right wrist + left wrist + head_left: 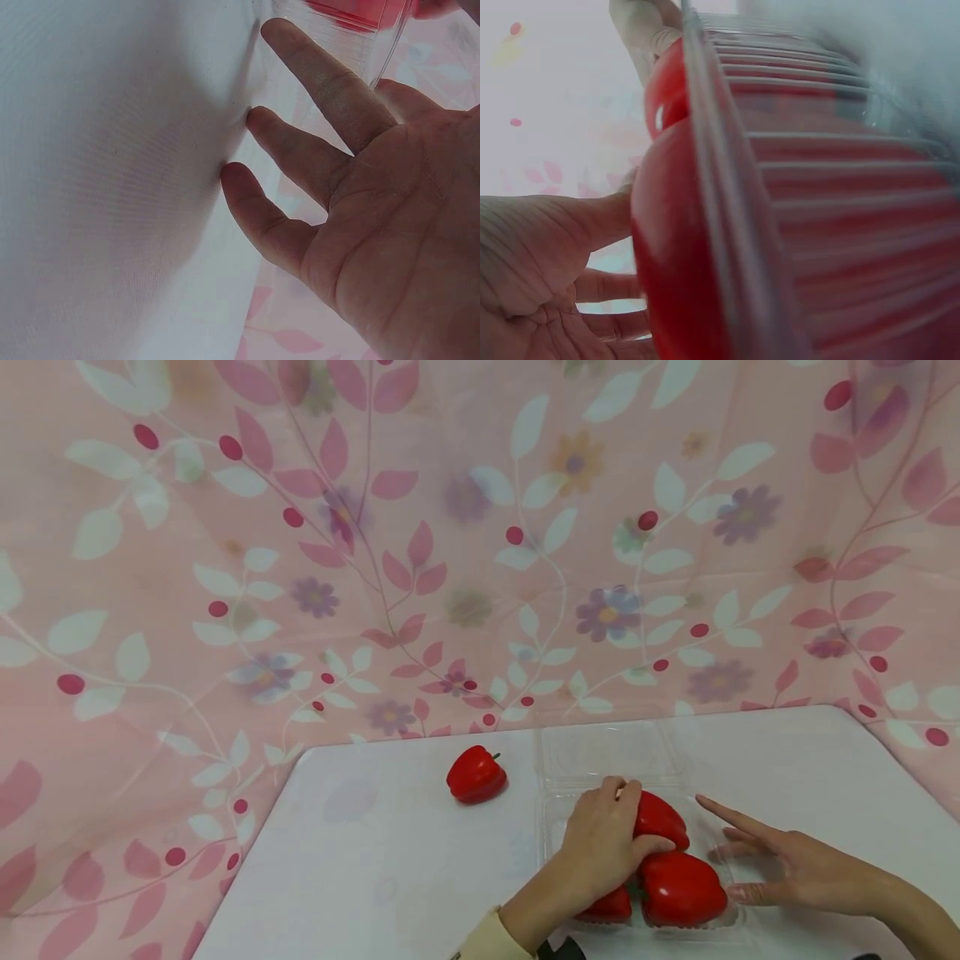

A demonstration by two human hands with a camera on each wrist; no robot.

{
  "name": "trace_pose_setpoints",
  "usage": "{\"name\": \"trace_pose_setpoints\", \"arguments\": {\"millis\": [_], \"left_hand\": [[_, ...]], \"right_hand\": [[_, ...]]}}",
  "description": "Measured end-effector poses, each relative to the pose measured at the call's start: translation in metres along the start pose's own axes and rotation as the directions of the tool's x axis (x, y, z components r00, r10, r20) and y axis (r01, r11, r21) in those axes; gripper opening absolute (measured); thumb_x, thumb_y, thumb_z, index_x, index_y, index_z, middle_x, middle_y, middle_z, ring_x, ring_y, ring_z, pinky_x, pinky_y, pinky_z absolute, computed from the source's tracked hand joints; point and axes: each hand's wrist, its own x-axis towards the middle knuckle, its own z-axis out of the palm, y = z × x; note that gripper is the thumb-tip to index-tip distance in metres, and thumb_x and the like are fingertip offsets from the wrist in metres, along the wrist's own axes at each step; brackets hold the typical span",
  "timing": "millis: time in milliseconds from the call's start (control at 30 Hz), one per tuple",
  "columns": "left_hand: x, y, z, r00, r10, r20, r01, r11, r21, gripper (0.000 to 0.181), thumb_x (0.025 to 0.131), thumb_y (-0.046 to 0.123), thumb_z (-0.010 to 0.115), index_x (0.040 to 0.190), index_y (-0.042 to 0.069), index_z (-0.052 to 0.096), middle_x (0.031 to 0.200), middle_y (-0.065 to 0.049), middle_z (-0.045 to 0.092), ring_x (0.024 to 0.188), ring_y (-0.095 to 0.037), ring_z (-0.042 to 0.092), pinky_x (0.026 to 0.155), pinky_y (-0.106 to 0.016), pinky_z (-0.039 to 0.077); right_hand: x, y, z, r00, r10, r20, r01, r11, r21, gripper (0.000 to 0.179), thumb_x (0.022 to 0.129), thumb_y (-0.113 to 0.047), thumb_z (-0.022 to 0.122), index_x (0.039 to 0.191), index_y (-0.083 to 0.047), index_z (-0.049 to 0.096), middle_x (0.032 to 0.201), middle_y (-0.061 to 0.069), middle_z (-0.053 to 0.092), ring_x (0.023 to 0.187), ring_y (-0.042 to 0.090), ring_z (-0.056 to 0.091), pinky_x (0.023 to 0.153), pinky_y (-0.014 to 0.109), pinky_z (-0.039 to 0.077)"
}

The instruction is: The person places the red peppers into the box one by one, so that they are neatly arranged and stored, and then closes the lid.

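Left hand (596, 839) grips rear pepper (663, 821) in clear container (555, 827); right hand (806, 868) extended, fingers straight.
Rear pepper sits at one o'clock inside, front pepper (684, 891) at four; right hand at three o'clock, beside the container. Only the right wrist view shows its fingertips (262, 120) at the tabletop (112, 150); only the head view shows the loose pepper (477, 775), ten o'clock of the container.

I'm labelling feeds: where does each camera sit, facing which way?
Head: worn on the head, facing forward and down at the table; left hand and right hand show.
Left wrist: worn there, facing red peppers and clear container; both hands show.
Right wrist: worn there, facing table and container edge; right palm and fingers show.
Both wrist views share the container.
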Motion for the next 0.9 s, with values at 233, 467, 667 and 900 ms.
{"name": "trace_pose_setpoints", "arguments": {"millis": [233, 467, 667, 900], "left_hand": [[-0.006, -0.008, -0.006, 0.995, 0.071, -0.075, -0.068, 0.997, 0.038, 0.039, 0.087, 0.039, 0.074, 0.122, 0.023, 0.065, 0.11, 0.006, 0.062, 0.095, -0.01, 0.055, 0.086, -0.028, 0.049], [-0.011, -0.014, -0.009, 0.997, 0.011, -0.071, -0.01, 1.0, 0.017, 0.03, 0.085, 0.031, 0.078, 0.113, 0.023, 0.07, 0.094, 0.009, 0.065, 0.08, -0.007, 0.055, 0.074, -0.024, 0.046], [-0.01, -0.015, -0.007, 0.999, 0.019, -0.044, -0.021, 0.999, -0.047, 0.03, 0.086, 0.024, 0.078, 0.114, 0.021, 0.069, 0.093, 0.009, 0.068, 0.079, -0.005, 0.057, 0.072, -0.021, 0.047], [-0.008, -0.017, -0.004, 0.998, 0.051, -0.033, -0.053, 0.994, -0.091, 0.034, 0.086, 0.023, 0.079, 0.117, 0.021, 0.067, 0.095, 0.011, 0.069, 0.08, -0.001, 0.057, 0.073, -0.018, 0.048]], "right_hand": [[0.001, -0.001, 0.001, 1.0, 0.021, 0.002, -0.021, 1.0, 0.02, 0.094, 0.088, -0.03, 0.073, 0.159, -0.024, 0.012, 0.126, 0.004, 0.065, 0.121, 0.055, 0.044, 0.071, 0.074, 0.045], [0.001, -0.001, 0.001, 1.0, 0.031, 0.001, -0.031, 0.999, 0.009, 0.094, 0.088, -0.03, 0.073, 0.159, -0.024, 0.012, 0.125, 0.001, 0.065, 0.121, 0.055, 0.044, 0.07, 0.074, 0.045], [0.0, -0.001, 0.001, 1.0, 0.015, -0.005, -0.015, 1.0, -0.004, 0.093, 0.089, -0.03, 0.072, 0.159, -0.024, 0.013, 0.125, -0.002, 0.066, 0.121, 0.052, 0.045, 0.071, 0.073, 0.045], [-0.001, 0.0, 0.001, 1.0, -0.002, -0.008, 0.002, 1.0, -0.015, 0.092, 0.089, -0.03, 0.072, 0.159, -0.024, 0.013, 0.125, -0.005, 0.065, 0.121, 0.052, 0.044, 0.072, 0.073, 0.044]]}}
